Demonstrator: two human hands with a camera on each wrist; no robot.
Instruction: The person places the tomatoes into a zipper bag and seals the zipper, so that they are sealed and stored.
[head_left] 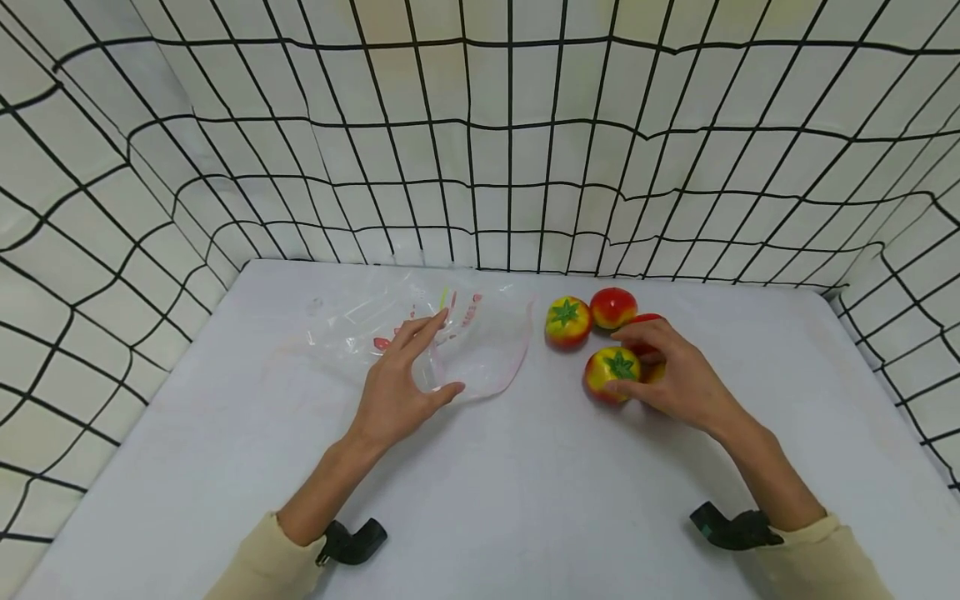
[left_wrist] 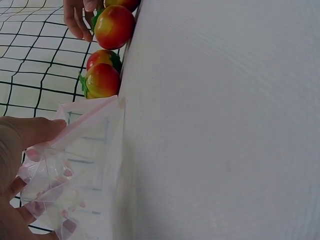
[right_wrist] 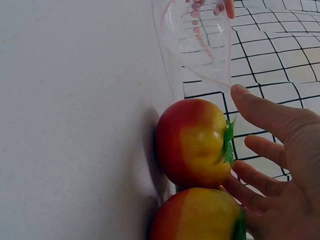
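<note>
My left hand (head_left: 397, 392) is beside a clear plastic bag (head_left: 480, 333) with red print and a pinkish rim. Its thumb and fingers are spread apart; in the left wrist view, the thumb (left_wrist: 47, 131) lies by the rim of the bag. Over a cluster of red-and-yellow toy tomatoes with green leafy tops reaches my right hand (head_left: 678, 379). The nearest tomato (head_left: 611, 375) lies by its thumb, which is apart from that tomato (right_wrist: 192, 142) in the right wrist view. Other fingers pass behind the fruit, so whether they touch is unclear.
Two more tomatoes, one with its leaves up (head_left: 567, 321) and one mostly red (head_left: 613, 307), lie farther back. A black wire grid (head_left: 510, 185) encloses the white table (head_left: 517, 500) at the back and sides.
</note>
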